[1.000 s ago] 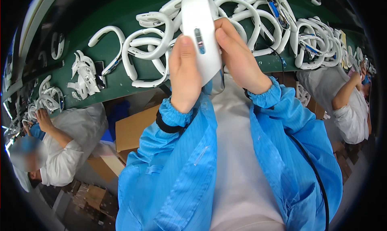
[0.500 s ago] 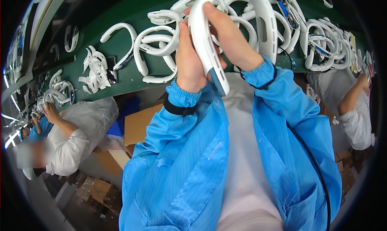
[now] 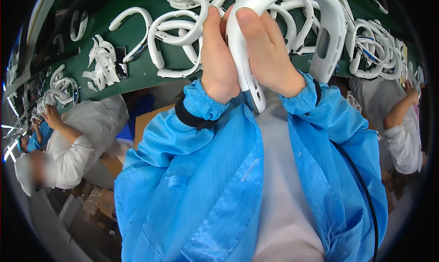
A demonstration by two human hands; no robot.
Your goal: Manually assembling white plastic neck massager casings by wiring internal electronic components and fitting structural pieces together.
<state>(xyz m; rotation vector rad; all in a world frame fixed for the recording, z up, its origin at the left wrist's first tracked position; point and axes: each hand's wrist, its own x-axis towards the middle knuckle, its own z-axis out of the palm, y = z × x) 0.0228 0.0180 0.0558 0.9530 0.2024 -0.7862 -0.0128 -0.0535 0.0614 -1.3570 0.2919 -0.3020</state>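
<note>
A white U-shaped neck fan (image 3: 331, 19) hangs up close in front of me, its curve at the top of the view. One arm of it lies between my palms, with a grey-blue panel and a slotted tip pointing down at me. My left hand (image 3: 218, 63) is closed against this arm's left side, thumb up. On the other side my right hand (image 3: 270, 56) wraps the same arm, thumb pressed near its upper part. The far arm, with an oval grey opening, hangs free beside my right wrist. My palms hide the fingertips behind the casing.
Several white neck fan shells (image 3: 178, 38) lie on the green table (image 3: 137, 74). White plastic parts (image 3: 104, 63) sit beside a dark flat device (image 3: 120, 61). More shells pile up at right (image 3: 377, 49). Co-workers in white sit on both sides. A black cable (image 3: 352, 170) runs down my right side.
The neck fan has turned, and its free arm has swung right and toward me. My right hand has shifted lower and flatter along the held arm. The view has also shifted slightly.
</note>
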